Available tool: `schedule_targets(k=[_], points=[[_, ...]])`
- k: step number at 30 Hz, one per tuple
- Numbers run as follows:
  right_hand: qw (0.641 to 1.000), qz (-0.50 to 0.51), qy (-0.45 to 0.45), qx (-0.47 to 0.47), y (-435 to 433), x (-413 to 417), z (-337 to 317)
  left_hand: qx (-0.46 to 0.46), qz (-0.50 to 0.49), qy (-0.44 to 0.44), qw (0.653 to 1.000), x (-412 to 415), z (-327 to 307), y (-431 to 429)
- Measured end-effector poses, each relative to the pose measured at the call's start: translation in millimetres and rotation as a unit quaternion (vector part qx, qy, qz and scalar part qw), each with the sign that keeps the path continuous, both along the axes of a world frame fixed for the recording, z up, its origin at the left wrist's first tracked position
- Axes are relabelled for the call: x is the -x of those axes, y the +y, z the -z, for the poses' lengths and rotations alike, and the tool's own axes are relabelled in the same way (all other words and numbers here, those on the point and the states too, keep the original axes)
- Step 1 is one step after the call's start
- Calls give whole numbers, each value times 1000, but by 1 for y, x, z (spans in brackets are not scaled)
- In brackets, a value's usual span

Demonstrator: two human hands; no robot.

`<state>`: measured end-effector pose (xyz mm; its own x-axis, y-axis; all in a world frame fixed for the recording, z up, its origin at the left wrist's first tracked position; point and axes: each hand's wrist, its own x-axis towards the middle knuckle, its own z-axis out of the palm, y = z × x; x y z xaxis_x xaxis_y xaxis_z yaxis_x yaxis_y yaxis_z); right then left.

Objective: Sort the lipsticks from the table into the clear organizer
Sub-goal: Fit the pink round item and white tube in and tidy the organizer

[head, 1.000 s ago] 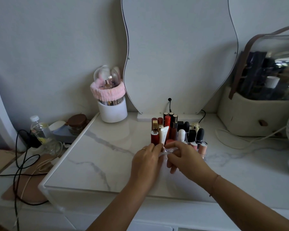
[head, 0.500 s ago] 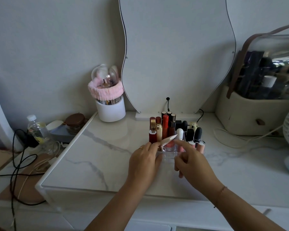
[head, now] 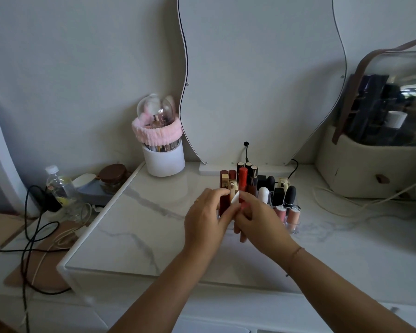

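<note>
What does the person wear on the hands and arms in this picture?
No sleeves are in view. The left hand has a thin ring on one finger. The right hand shows no ring that I can see, but a thin cord bracelet goes round its wrist.

We face a plain, pale grey wall [head: 70, 56] in soft, dim light. A wavy-edged mirror [head: 262, 80] stands on a white base at the back of a white desk [head: 142, 224] veined like marble. Left of the desk we see a lower white surface [head: 0, 267] with a black cable [head: 25, 239] looping across it.
</note>
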<state>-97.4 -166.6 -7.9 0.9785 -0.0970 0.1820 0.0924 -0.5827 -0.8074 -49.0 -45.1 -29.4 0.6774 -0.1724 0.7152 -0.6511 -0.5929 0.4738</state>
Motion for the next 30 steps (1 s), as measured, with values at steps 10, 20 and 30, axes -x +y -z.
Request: schedule_targets(k=[10,20,30], points=[[995,46,11,-84,-19,11,7,74,63,120,988,-33,-29,-12],[993,40,7,-108,-23,17,11,76,67,140,985,-42,-36,-22],[993,39,6,-110,-22,17,11,55,47,135,988,-43,-36,-18]])
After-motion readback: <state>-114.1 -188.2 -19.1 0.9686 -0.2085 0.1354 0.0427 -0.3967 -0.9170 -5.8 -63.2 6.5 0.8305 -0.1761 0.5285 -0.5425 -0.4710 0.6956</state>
